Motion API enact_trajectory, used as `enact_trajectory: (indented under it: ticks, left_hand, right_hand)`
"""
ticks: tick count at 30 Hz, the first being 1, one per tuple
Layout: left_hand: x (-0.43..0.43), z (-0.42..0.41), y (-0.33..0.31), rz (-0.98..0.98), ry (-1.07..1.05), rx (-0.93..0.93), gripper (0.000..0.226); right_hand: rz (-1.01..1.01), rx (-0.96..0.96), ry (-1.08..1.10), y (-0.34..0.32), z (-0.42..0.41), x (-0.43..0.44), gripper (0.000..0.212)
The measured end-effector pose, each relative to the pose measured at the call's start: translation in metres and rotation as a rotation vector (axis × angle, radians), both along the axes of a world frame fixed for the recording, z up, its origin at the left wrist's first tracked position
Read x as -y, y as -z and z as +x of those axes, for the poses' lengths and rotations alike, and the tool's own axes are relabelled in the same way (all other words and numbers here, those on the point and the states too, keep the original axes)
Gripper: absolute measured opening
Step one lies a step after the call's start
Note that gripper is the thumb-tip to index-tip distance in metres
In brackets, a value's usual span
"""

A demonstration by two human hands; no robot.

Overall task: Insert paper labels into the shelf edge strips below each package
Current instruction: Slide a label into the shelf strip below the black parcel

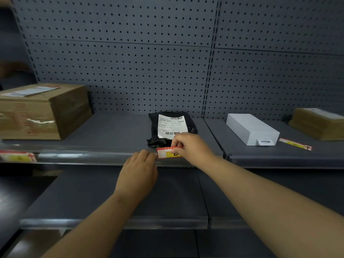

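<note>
A red and yellow paper label [164,153] is pinched in my right hand [189,147] at the clear edge strip [89,156] of the upper shelf. It sits just below a black mailer bag [172,127] with a white shipping slip. My left hand [138,169] rests on the strip just left of the label, fingers pressed against the strip's top edge. Another label [17,156] is in the strip at the far left, under a large cardboard box [41,110]. A third label [296,144] lies loose on the right shelf beside a white box [251,128].
A taped brown parcel [318,123] sits at the far right. Grey pegboard [130,53] backs the shelves. A lower shelf [115,198] with its own clear strip [111,223] runs beneath my forearms.
</note>
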State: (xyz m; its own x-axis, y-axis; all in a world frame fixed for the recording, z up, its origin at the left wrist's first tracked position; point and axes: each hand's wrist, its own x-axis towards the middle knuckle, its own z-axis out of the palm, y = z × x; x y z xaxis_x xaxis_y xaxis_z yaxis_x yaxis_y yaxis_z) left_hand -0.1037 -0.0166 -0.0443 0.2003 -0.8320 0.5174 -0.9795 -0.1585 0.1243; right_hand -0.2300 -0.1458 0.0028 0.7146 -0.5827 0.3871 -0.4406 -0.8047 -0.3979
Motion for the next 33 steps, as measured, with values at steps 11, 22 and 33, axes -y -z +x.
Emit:
enact_trajectory:
  ticks: [11, 22, 33]
  left_hand:
    - [-0.003, 0.0, 0.003, 0.002, 0.028, 0.043, 0.031]
    - [-0.012, -0.003, 0.012, 0.084, 0.002, 0.183, 0.058]
    - [-0.009, 0.001, 0.014, 0.087, 0.0, 0.207, 0.059]
  right_hand:
    - [-0.107, -0.02, 0.061, 0.014, -0.005, 0.005, 0.015]
    - [-0.141, 0.02, 0.073, 0.02, -0.005, 0.0, 0.015]
    - [-0.154, 0.058, 0.096, 0.028, -0.006, 0.001, 0.014]
